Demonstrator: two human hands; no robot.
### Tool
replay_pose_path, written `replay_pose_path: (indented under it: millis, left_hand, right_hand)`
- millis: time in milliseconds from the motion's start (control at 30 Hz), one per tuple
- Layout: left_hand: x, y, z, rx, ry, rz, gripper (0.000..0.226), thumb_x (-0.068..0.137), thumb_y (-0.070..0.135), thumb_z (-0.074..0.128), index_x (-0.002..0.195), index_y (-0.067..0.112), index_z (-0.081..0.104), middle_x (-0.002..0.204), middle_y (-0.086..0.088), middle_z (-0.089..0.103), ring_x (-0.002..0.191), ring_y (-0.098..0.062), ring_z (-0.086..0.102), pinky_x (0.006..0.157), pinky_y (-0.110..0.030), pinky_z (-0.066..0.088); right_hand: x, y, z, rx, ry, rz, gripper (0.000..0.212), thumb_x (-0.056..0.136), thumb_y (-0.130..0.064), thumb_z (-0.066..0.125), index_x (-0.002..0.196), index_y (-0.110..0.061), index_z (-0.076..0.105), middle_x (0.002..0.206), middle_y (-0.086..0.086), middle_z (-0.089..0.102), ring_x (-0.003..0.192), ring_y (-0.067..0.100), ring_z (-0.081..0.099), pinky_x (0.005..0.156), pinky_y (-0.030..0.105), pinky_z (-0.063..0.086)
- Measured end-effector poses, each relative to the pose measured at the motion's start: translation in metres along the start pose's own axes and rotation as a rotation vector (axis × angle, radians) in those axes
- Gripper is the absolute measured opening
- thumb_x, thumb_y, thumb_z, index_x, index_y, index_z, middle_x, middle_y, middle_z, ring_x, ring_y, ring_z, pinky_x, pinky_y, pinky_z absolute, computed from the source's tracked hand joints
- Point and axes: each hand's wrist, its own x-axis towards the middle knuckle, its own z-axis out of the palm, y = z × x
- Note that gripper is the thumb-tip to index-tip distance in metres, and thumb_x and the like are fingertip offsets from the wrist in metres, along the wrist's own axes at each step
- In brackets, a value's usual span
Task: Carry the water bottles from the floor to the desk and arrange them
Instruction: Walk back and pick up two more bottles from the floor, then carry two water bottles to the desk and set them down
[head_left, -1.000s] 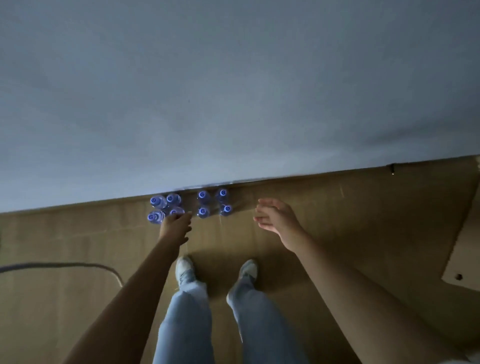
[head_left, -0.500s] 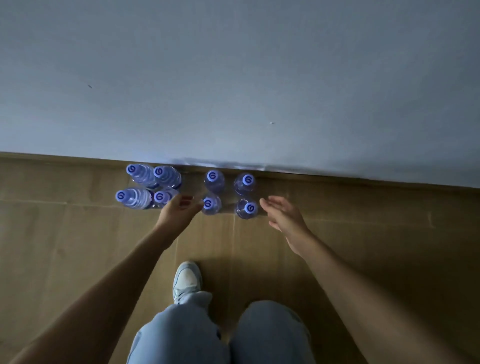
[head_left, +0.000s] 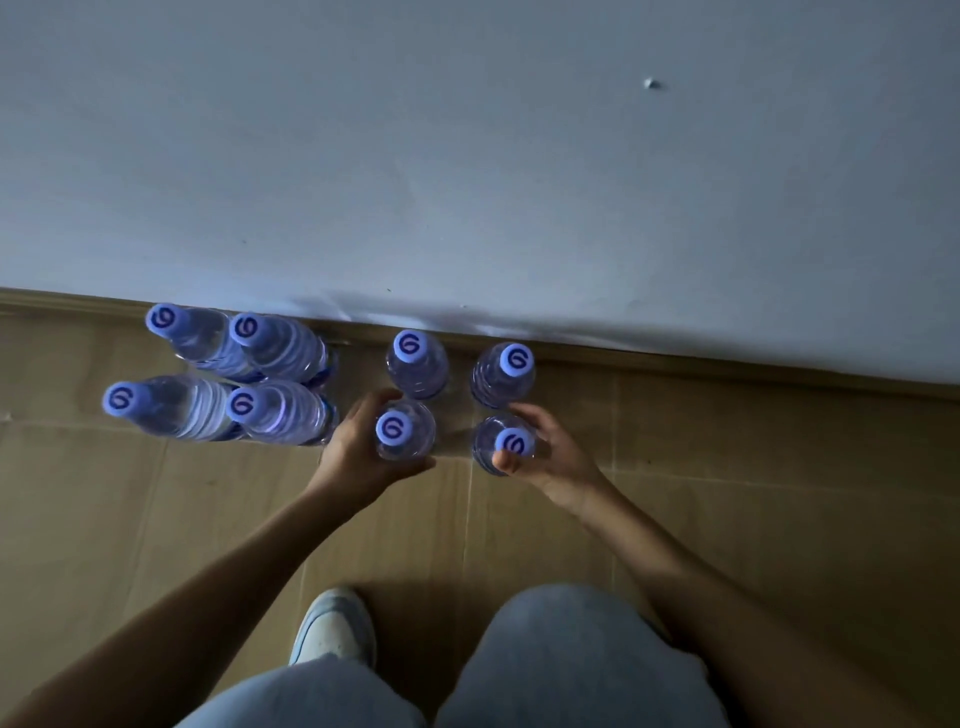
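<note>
Head view, left hand (head_left: 358, 457) wrapping near-left bottle (head_left: 405, 431), right hand (head_left: 556, 457) wrapping near-right bottle (head_left: 501, 441), bases hidden.

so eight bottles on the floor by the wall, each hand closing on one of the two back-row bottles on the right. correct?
Not quite. The head view shows the left hand and right hand on the two front-row bottles, the ones nearer the person; the back pair by the wall is untouched. Eight bottles on the floor is right.
</note>
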Motion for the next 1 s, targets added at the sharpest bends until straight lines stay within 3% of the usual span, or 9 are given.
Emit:
replay_pose_path:
  millis: [133,200,267,367,500,633,767,900,1000]
  left_hand:
    - [0.000,0.002,0.004,-0.025,0.021,0.010,0.075,0.054,0.022,0.093,0.115,0.021,0.049,0.099,0.006,0.065,0.087,-0.013,0.066,0.071,-0.032,0.055]
    - [-0.002,0.003,0.004,-0.043,0.029,0.001,0.071,0.056,0.020,0.092,0.111,0.020,0.048,0.095,0.011,0.064,0.085,-0.008,0.065,0.069,-0.028,0.053]
    - [-0.003,0.005,0.003,-0.068,0.036,-0.006,0.064,0.057,0.017,0.092,0.104,0.018,0.048,0.090,0.014,0.063,0.079,0.001,0.063,0.064,-0.020,0.050]
    - [-0.005,0.007,0.000,-0.138,0.032,-0.031,0.058,0.055,0.015,0.093,0.096,0.015,0.052,0.084,0.010,0.065,0.072,0.006,0.061,0.060,-0.010,0.047]
    - [-0.013,0.024,-0.019,-0.256,-0.012,-0.105,0.057,0.058,0.018,0.092,0.105,0.021,0.061,0.096,0.001,0.071,0.087,-0.005,0.067,0.071,-0.016,0.053]
    - [-0.032,0.065,-0.052,-0.387,-0.048,-0.157,0.051,0.062,0.017,0.089,0.107,0.022,0.064,0.095,0.005,0.074,0.087,-0.003,0.070,0.067,-0.012,0.052]
    - [-0.070,0.132,-0.104,-0.490,-0.058,-0.167,0.044,0.067,0.018,0.087,0.105,0.020,0.066,0.096,0.004,0.075,0.090,-0.006,0.071,0.071,-0.015,0.053]
    - [-0.116,0.209,-0.172,-0.598,-0.052,-0.166,0.044,0.067,0.022,0.085,0.107,0.015,0.068,0.098,-0.001,0.076,0.093,-0.013,0.072,0.075,-0.019,0.054]
    - [-0.155,0.264,-0.229,-0.669,-0.079,-0.174,0.044,0.070,0.028,0.084,0.108,0.013,0.068,0.099,-0.006,0.075,0.095,-0.021,0.071,0.079,-0.031,0.056]
  right_hand:
    - [0.004,0.012,0.000,-0.161,-0.028,-0.086,0.089,0.056,-0.015,0.095,0.130,-0.026,0.046,0.120,0.000,0.063,0.103,0.003,0.066,0.083,0.018,0.054]
    - [0.006,0.019,0.000,-0.247,0.035,-0.159,0.085,0.058,-0.010,0.093,0.125,-0.034,0.047,0.120,-0.002,0.064,0.107,0.006,0.064,0.089,0.021,0.053]
    - [0.009,0.022,-0.001,-0.289,0.099,-0.205,0.080,0.059,-0.013,0.092,0.116,-0.042,0.044,0.113,-0.009,0.065,0.101,0.002,0.065,0.085,0.019,0.053]
    - [0.010,0.026,-0.002,-0.321,0.137,-0.215,0.078,0.057,-0.020,0.094,0.111,-0.039,0.042,0.108,-0.010,0.064,0.098,0.004,0.065,0.080,0.022,0.053]
    - [-0.004,0.020,-0.006,-0.255,0.139,-0.194,0.066,0.058,-0.022,0.094,0.106,-0.030,0.050,0.103,-0.004,0.069,0.095,0.013,0.069,0.080,0.035,0.058]
    - [-0.045,-0.016,-0.003,-0.166,0.179,-0.190,0.059,0.057,-0.019,0.095,0.100,-0.031,0.057,0.094,-0.011,0.071,0.086,0.001,0.069,0.069,0.018,0.054]
    - [-0.104,-0.095,0.002,-0.060,0.163,-0.137,0.062,0.057,-0.019,0.094,0.110,-0.021,0.062,0.096,-0.008,0.075,0.088,0.006,0.072,0.070,0.016,0.054]
    - [-0.174,-0.195,0.008,-0.015,0.120,-0.121,0.071,0.046,-0.048,0.091,0.108,-0.032,0.061,0.100,-0.011,0.075,0.091,0.002,0.071,0.073,0.016,0.054]
    - [-0.230,-0.270,0.018,-0.020,0.069,-0.160,0.054,0.051,-0.049,0.088,0.099,-0.041,0.065,0.102,-0.013,0.074,0.093,0.004,0.071,0.074,0.019,0.054]
